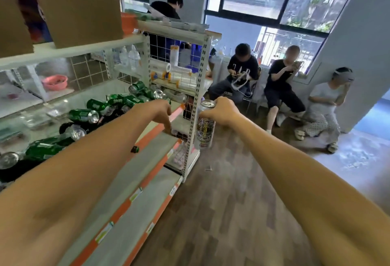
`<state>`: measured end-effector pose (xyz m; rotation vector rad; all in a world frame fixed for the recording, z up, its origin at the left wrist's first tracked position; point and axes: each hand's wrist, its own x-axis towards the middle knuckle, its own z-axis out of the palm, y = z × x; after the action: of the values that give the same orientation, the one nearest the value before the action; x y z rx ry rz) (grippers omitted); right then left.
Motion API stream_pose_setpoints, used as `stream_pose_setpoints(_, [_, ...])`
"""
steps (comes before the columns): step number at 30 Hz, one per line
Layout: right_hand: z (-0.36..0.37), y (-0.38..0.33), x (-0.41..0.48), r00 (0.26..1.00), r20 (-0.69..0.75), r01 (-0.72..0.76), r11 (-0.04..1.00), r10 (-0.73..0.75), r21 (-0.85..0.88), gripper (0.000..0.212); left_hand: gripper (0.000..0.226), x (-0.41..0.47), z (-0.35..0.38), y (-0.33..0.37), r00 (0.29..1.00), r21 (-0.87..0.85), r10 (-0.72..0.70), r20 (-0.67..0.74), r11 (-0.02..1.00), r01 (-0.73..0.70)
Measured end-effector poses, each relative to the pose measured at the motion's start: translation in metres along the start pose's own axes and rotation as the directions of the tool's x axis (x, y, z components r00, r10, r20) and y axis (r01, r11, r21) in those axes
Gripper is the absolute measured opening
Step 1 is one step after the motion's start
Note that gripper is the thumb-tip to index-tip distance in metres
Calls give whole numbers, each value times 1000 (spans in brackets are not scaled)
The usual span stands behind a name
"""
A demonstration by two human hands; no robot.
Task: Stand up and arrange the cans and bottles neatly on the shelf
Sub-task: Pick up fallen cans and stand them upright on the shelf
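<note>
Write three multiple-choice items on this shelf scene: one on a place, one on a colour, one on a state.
1. Where is the silver can? A) on the top shelf B) on the floor C) in the right hand
2. What colour are most cans on the middle shelf? A) green B) red C) blue
3. How do those cans lie? A) upright in rows B) on their sides C) stacked in a box
Key: 1 C, fingers wrap it past the shelf's end; 2 A, green bodies show; 3 B, their round ends face sideways.
</note>
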<state>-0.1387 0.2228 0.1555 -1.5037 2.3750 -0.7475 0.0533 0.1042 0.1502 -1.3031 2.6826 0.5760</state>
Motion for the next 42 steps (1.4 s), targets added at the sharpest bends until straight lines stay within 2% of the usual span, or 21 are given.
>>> stream_pose_setpoints(8, [32,-31,114,998,50,39,999,-40,16,44,72,101,-28,-42,998,-77,45,36,996,-42])
stream_pose_setpoints(19, [57,-41,240,989,99,106,991,-114,83,46,82,209,-52,-57,998,-304,49,-33,951,-57])
stream_pose_setpoints(24, [61,-27,306,977,143,140,982,-158,129,43,72,276,-51,-49,999,-392,7,-38,920,-21])
stream_pose_setpoints(28, [67,-14,366,963,175,175,971,-203,163,40,57,331,-52,-43,996,-553,-34,-87,833,-20])
stream_pose_setpoints(32, [72,-5,410,946,222,211,968,-237,138,36,83,376,-46,-49,976,-618,-112,-187,786,-29])
stream_pose_setpoints(34, [77,1,428,939,240,214,966,-245,148,34,87,395,-42,-54,962,-599,-158,-224,800,-8])
stream_pose_setpoints(35, [79,5,438,936,249,219,965,-249,141,38,87,398,-44,-51,956,-590,-171,-239,807,-3])
stream_pose_setpoints(38, [85,15,467,939,259,204,973,-225,108,78,88,423,-41,-56,946,-577,-216,-241,816,39])
stream_pose_setpoints(42, [89,34,491,945,291,130,987,-151,93,83,89,454,-31,-69,927,-544,-310,-211,825,152])
